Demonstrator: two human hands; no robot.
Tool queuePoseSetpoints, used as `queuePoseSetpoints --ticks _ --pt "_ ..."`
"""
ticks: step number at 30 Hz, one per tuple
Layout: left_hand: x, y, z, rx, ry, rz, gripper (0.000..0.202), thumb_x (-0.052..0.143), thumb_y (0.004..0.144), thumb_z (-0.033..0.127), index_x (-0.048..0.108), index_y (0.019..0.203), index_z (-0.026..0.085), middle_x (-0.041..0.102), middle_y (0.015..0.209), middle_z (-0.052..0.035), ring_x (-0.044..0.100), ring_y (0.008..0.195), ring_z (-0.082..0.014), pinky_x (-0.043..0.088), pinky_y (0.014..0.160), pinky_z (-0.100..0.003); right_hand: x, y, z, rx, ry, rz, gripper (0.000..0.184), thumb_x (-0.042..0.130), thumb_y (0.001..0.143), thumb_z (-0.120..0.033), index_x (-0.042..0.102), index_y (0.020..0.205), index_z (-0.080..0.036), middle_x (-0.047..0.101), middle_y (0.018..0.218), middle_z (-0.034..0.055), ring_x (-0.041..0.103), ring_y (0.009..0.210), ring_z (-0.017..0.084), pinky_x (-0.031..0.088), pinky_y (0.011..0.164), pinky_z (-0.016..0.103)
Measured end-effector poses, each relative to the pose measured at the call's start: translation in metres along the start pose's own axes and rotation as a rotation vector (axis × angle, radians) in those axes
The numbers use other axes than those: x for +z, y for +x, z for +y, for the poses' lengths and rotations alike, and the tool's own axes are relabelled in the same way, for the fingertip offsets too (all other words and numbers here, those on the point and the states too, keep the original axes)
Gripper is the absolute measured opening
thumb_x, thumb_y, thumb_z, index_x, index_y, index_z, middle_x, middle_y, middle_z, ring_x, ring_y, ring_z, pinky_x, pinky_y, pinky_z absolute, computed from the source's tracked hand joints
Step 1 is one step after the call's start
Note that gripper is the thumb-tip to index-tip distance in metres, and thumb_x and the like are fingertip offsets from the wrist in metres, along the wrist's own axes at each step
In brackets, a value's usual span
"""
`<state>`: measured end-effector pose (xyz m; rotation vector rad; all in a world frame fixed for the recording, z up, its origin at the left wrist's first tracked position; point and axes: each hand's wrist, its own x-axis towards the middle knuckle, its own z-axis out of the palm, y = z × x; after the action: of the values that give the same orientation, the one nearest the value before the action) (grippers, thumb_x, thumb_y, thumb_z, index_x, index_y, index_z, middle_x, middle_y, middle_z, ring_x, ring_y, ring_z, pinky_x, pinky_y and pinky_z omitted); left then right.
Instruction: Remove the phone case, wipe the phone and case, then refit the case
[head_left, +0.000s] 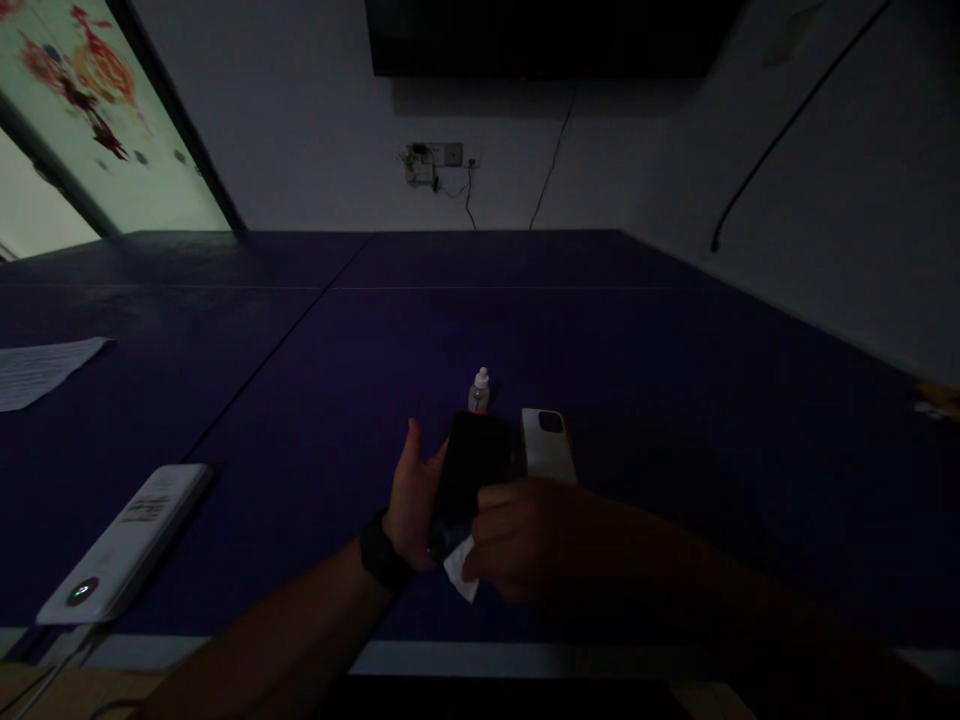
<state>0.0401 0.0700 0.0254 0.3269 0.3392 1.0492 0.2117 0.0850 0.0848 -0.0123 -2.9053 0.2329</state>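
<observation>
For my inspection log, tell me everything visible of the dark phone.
The dark phone is an oblong slab, its face black, glassy-looking and apparently unlit. The left hand holds it by its left side over the blue table; the right hand hides part of it and holds white tissue at its lower end. A bottle stands beyond its far end.

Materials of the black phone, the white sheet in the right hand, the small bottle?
Black phone: probably glass front; dark, smooth, with faint sheen near its lower end.
White sheet: tissue or thin cloth, matte, limp-looking; too dim to tell which.
Small bottle: likely clear plastic, as it looks see-through; glass possible.
</observation>
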Motion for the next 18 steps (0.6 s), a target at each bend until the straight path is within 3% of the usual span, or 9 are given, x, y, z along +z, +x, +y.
queuePoseSetpoints --ticks 2,4,6,8,12,15,18 --pt "0.001 -0.002 0.002 -0.05 -0.01 -0.026 0.077 0.035 0.091 0.074 0.049 0.145 0.021 0.067 0.122 -0.016 0.067 0.099 -0.0296 0.051 0.086 -0.045 -0.002 -0.01 0.004 0.143 0.056 0.152 0.016 0.056 0.093 -0.014 0.069 0.1 -0.019 0.07 0.085 0.0016 0.06 0.076 0.014 0.045 0.068 0.027" --pt "0.001 -0.004 0.004 -0.09 -0.032 -0.066 0.068 0.034 0.095 0.067 0.047 0.146 0.024 0.067 0.119 -0.0152 0.068 0.097 -0.0302 0.053 0.083 -0.051 -0.004 -0.02 0.012 0.333 0.113 0.413 0.018 0.053 0.095 -0.018 0.069 0.103 -0.02 0.069 0.084 0.002 0.061 0.072 0.013 0.046 0.063 0.025" --pt "0.001 -0.005 0.004 -0.082 -0.06 -0.081 0.057 0.036 0.097 0.058 0.049 0.142 0.027 0.067 0.12 -0.0152 0.068 0.098 -0.031 0.053 0.08 -0.056 -0.004 -0.027 0.02 0.517 0.147 0.648 0.017 0.052 0.096 -0.021 0.069 0.097 -0.02 0.067 0.077 0.0002 0.06 0.063 0.012 0.046 0.057 0.024" --pt "0.003 -0.005 0.003 -0.033 -0.079 -0.038 0.045 0.039 0.098 0.048 0.056 0.132 0.024 0.067 0.12 -0.0157 0.068 0.098 -0.0299 0.053 0.083 -0.058 -0.001 -0.029 0.024 0.594 0.122 0.781 0.015 0.054 0.095 -0.021 0.068 0.09 -0.02 0.066 0.072 -0.001 0.06 0.06 0.012 0.046 0.054 0.023" --pt "0.005 -0.004 -0.002 0.038 -0.1 0.079 0.031 0.045 0.096 0.038 0.065 0.107 0.017 0.07 0.107 -0.0134 0.069 0.095 -0.0275 0.053 0.09 -0.054 0.008 -0.025 0.016 0.454 -0.093 0.851 0.017 0.055 0.092 -0.013 0.068 0.1 -0.021 0.068 0.075 0.0004 0.064 0.066 0.014 0.052 0.065 0.027" --pt "0.003 -0.003 -0.004 0.08 -0.101 0.091 0.029 0.049 0.095 0.037 0.067 0.102 0.015 0.071 0.105 -0.0121 0.07 0.094 -0.025 0.055 0.089 -0.043 0.013 -0.02 0.006 0.302 -0.194 0.867 0.029 0.053 0.09 -0.008 0.066 0.114 -0.02 0.07 0.08 0.0017 0.065 0.069 0.015 0.054 0.068 0.028" --pt "0.002 -0.003 -0.003 0.125 -0.102 0.096 0.028 0.051 0.096 0.037 0.067 0.101 0.015 0.073 0.104 -0.0108 0.07 0.095 -0.0209 0.054 0.089 -0.034 0.017 -0.017 0.001 0.195 -0.213 0.832 0.028 0.052 0.091 -0.009 0.064 0.115 -0.017 0.07 0.085 0.0039 0.064 0.072 0.015 0.054 0.066 0.027"
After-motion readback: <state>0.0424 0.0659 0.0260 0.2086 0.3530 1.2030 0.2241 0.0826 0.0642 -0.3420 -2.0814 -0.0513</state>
